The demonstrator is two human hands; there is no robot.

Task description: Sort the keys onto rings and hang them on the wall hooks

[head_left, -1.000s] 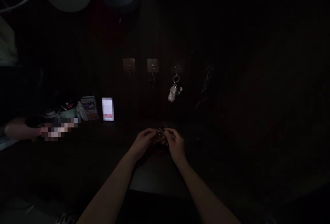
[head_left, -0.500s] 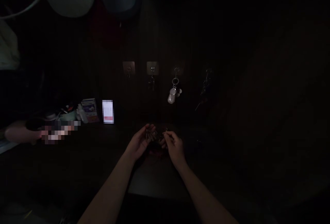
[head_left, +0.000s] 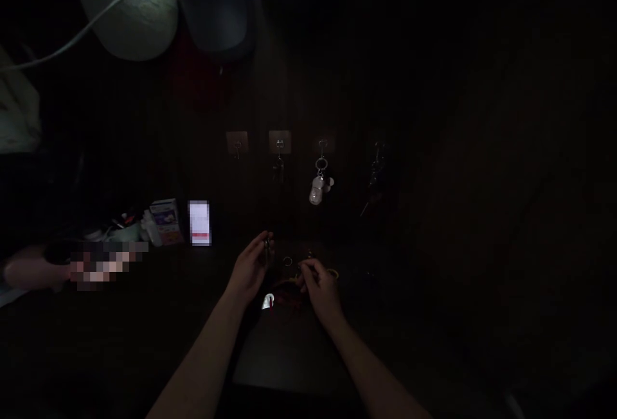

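Head view: metal piece (head_left: pixel 267 245) at the fingers of your left hand (head_left: pixel 245 271)

Your left hand is half curled, palm turned inward, with its fingers closed in around the small metal piece, which sits against their inner side near the tips. The light is too dim to tell its exact shape. Your right hand (head_left: pixel 322 292) is opposite, thumb and forefinger drawn narrowly together; you cannot tell from here whether anything is pinched between them.

Between your 2 hands, apart from the left fingers and near the right fingertips, is 1 thin metal ring (head_left: pixel 288 261). A yellow loop (head_left: pixel 333 274) shows just beyond the right knuckles, partly hidden by that hand. Below the left palm, near your wrist, you have a bright white patch (head_left: pixel 268 301), and a dim red item (head_left: pixel 289 300) beside it, over the dark surface (head_left: pixel 274 361).

Ahead of your hands, a silvery keychain (head_left: pixel 316 191) hangs from 1 of the hooks (head_left: pixel 237 146). Well to your left, a lit screen (head_left: pixel 199 223) stands beside a small box (head_left: pixel 166 216).
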